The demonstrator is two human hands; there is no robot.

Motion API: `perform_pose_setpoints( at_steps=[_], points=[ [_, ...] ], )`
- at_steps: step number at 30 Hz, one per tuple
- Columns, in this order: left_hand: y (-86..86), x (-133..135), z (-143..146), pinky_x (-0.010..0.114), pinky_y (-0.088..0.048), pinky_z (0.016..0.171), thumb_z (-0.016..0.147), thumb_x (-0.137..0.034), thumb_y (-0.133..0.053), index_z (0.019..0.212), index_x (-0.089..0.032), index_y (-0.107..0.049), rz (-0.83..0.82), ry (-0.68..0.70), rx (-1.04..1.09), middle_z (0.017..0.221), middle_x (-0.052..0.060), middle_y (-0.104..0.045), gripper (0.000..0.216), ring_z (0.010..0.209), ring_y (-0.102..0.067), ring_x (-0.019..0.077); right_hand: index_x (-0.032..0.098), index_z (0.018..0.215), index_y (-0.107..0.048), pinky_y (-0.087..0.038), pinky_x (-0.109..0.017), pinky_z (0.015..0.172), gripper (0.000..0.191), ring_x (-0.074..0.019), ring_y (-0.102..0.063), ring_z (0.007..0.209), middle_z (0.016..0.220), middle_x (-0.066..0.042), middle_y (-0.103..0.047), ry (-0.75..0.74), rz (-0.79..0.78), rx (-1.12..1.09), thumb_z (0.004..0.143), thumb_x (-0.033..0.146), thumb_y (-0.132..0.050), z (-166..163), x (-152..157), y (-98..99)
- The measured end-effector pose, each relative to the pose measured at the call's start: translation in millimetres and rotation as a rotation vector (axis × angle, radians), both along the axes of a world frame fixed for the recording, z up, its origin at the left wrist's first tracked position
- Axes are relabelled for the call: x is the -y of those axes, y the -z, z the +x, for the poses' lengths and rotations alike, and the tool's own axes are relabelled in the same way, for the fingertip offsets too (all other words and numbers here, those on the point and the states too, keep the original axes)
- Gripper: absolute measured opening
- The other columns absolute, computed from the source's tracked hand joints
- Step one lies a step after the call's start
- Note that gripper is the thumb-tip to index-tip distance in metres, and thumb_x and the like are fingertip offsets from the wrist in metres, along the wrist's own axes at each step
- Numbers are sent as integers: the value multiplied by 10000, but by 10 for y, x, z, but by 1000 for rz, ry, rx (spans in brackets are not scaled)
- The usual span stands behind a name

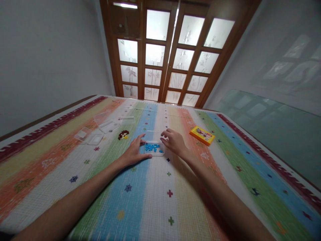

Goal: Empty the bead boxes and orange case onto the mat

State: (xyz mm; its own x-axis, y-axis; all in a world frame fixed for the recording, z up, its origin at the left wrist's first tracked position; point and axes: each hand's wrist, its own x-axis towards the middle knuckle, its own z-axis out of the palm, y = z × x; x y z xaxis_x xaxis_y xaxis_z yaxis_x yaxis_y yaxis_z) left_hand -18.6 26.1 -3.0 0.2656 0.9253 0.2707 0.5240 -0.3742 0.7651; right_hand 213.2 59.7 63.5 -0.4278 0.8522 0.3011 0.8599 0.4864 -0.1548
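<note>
A small clear plastic box point(163, 153) sits on the striped tablecloth, holding several small blue bricks point(151, 147). My left hand point(135, 151) grips its left end, thumb along the near side and fingers at the far side. What looks like a clear lid point(152, 133) stands up faintly behind the box. My right hand point(173, 140) is at the far right corner, fingers curled and closed at the lid's right edge. Whether anything is pinched between those fingertips cannot be made out.
A pile of small brown, cream and yellow bricks point(123, 134) lies left of the box. Farther left are clear empty containers point(109, 126) and another clear box point(95, 139). On the right lies a yellow picture box point(202, 135). Wooden doors with frosted panes stand beyond the table.
</note>
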Motion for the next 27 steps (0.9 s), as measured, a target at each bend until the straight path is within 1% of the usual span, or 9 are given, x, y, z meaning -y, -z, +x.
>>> perform_pose_setpoints(
  at_steps=[1,3,6,10,12,16,18,23,27],
  points=[
    [3,-1,-1,537,-444,1056,648,-490,-866,1493,-172,-331,-4,-7,1,1237,166,-643,1050,1167,-624,317,186,1036,-726,-393,-265,687,178,-191,-643,866,1008,-74,-700,-1,-22,26,936,247,-591,-7,14,-4],
    [9,-4,-7,537,-451,1050,646,-484,-866,1474,-163,-365,-2,-14,-16,1227,166,-641,1019,1166,-621,321,200,1062,-752,-420,-272,717,212,-195,-655,889,1025,-81,-700,7,-67,61,947,267,-586,-22,23,-12],
    [13,-11,-21,533,-466,1031,653,-492,-857,1443,-180,-424,28,-19,-59,1202,149,-643,954,1162,-613,327,221,1057,-781,-439,-275,727,224,-200,-665,892,991,-83,-709,-13,-137,103,942,305,-607,-38,14,-21],
    [-1,-13,-23,529,-472,1018,655,-520,-845,1425,-186,-451,40,-28,-104,1186,143,-642,928,1166,-597,335,225,1044,-792,-446,-271,724,214,-204,-667,896,956,-84,-724,-27,-189,137,930,263,-615,-53,-15,-11],
    [-8,-10,-13,534,-462,1029,647,-519,-849,1426,-180,-441,25,-33,-98,1188,145,-637,942,1164,-595,333,222,1048,-788,-452,-268,738,216,-204,-667,904,955,-82,-732,-22,-197,132,919,231,-615,-64,-39,7],
    [0,-4,8,515,-463,1036,641,-505,-857,1479,-192,-331,-1,-28,3,1197,128,-619,1038,1125,-624,297,212,1039,-785,-457,-261,747,216,-203,-674,895,933,-74,-749,0,-231,104,895,199,-624,-92,-109,48],
    [12,-3,11,516,-463,1034,642,-508,-859,1496,-209,-306,1,-31,20,1187,118,-612,1060,1103,-633,290,209,1039,-786,-456,-255,743,216,-201,-680,881,926,-74,-756,8,-256,90,884,199,-636,-102,-145,61],
    [31,-4,11,523,-435,1048,647,-506,-858,1529,-206,-305,28,-39,-22,1171,121,-609,1084,1099,-612,295,206,1033,-790,-447,-253,727,215,-204,-686,874,936,-79,-761,6,-291,70,865,197,-656,-100,-215,92],
    [18,-5,19,523,-424,1032,669,-497,-839,1550,-211,-312,56,-48,-91,1159,114,-636,1065,1103,-573,307,197,1044,-784,-439,-248,721,217,-197,-682,854,925,-81,-759,-12,-303,63,862,197,-666,-90,-250,118]
  ],
)
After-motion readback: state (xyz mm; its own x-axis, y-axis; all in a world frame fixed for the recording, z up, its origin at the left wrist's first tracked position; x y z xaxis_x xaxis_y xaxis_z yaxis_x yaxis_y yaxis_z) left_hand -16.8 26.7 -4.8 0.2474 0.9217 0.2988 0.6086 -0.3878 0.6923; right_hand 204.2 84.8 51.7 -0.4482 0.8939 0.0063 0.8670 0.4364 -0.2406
